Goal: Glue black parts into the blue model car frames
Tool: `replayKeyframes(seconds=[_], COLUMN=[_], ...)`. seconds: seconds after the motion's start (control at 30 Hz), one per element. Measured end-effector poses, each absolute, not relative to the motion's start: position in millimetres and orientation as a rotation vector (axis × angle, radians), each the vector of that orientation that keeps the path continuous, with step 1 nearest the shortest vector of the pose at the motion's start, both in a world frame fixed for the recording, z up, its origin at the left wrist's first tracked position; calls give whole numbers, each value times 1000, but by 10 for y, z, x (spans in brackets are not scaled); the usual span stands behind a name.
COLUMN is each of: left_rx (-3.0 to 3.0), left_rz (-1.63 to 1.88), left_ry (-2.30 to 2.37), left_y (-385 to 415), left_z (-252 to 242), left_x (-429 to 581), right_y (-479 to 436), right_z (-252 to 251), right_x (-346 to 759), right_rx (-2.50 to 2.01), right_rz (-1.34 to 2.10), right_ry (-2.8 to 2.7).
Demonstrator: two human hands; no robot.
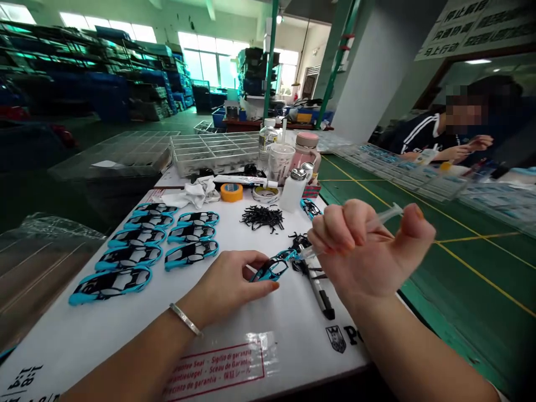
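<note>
My left hand (pixel 234 282) grips a small blue-and-black plastic frame (pixel 272 269) by its left end, fingers and thumb around it just above the white board. My right hand (pixel 368 245) is wrapped round a clear syringe (pixel 383 215), with the thumb by the plunger's end. The syringe's tip (pixel 307 253) points down-left at the frame's far right end; whether it touches I cannot tell. Beneath the right hand lies a grey and black pen-like tool (pixel 320 290), beside a small heap of black strips (pixel 299 243).
Similar blue-and-black frames (pixel 134 254) lie in two columns at the left. Behind are a larger pile of black strips (pixel 262 218), orange tape (pixel 231 192), a white bottle (pixel 293 190), a cup (pixel 280 162) and a divided clear tray (pixel 218 151). A co-worker (pixel 444 134) sits at right.
</note>
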State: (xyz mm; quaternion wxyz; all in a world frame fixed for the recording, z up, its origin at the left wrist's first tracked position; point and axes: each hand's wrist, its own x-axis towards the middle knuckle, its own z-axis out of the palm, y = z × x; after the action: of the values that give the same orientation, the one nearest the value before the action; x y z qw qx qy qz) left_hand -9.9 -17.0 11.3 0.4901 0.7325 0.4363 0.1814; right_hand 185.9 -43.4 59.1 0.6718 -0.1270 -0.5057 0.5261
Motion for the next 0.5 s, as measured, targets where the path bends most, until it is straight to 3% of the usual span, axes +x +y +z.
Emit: replayKeyframes(seconds=[0.3,0.5], left_rx=[1807,1737], left_rz=[452,420], left_ry=[1055,1048], left_y=[-197,-195], left_z=[121,120], left_x=[-87,-103], right_y=[-506,-583], right_z=[567,566], right_x=[1823,1804], right_rx=[-194,-300], right_rz=[1277,1301], right_ry=[-1393,-1234])
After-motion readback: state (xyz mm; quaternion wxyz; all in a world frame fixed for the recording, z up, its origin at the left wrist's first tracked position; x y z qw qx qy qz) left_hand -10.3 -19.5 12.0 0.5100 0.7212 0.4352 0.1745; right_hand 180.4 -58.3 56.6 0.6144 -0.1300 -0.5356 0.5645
